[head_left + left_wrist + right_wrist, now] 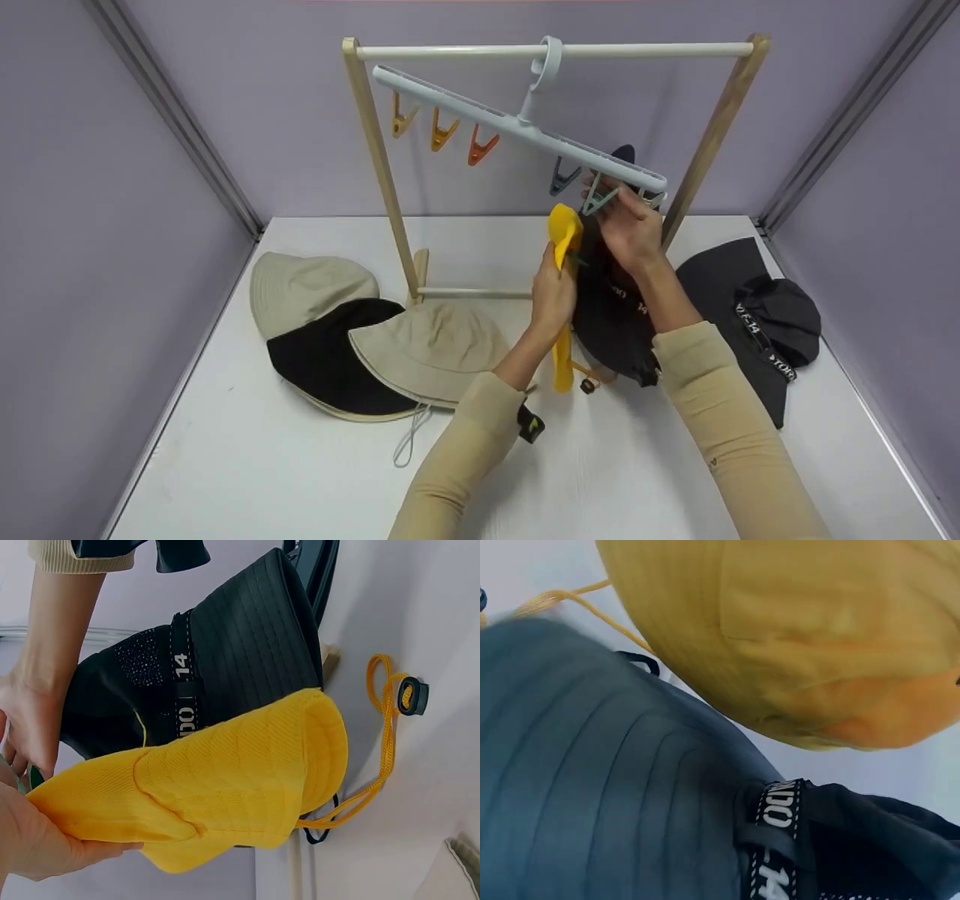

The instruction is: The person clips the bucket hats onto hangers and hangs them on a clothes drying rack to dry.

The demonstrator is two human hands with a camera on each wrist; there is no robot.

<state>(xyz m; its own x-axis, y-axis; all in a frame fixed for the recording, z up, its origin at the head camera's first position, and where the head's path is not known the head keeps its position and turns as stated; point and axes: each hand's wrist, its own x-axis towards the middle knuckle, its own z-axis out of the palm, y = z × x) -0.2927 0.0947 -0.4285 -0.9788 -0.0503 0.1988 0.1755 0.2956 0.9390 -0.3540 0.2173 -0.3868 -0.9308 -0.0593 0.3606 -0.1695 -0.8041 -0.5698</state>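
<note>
My left hand (pixel 553 294) grips a yellow bucket hat (pixel 225 780) by its crown, the hat upright with its brim downward and an orange cord trailing from it. My right hand (pixel 631 229) is up at the low right end of a pale blue clip hanger (pixel 525 129), its fingers and thumb around a light green clip (pixel 598 199). Beside the yellow hat hangs a black hat (pixel 247 637) with white lettering on its band, partly hidden behind my right hand and forearm. In the right wrist view only the hats show; that hand is out of sight.
The hanger tilts from the white bar (pixel 660 49) of a wooden rack. Yellow, orange, red and dark clips (pixel 564 178) hang from it. Beige hats (pixel 435 349) and a black one (pixel 330 360) overlap at left on the white table (pixel 217 465); another black hat (pixel 731 322) lies right.
</note>
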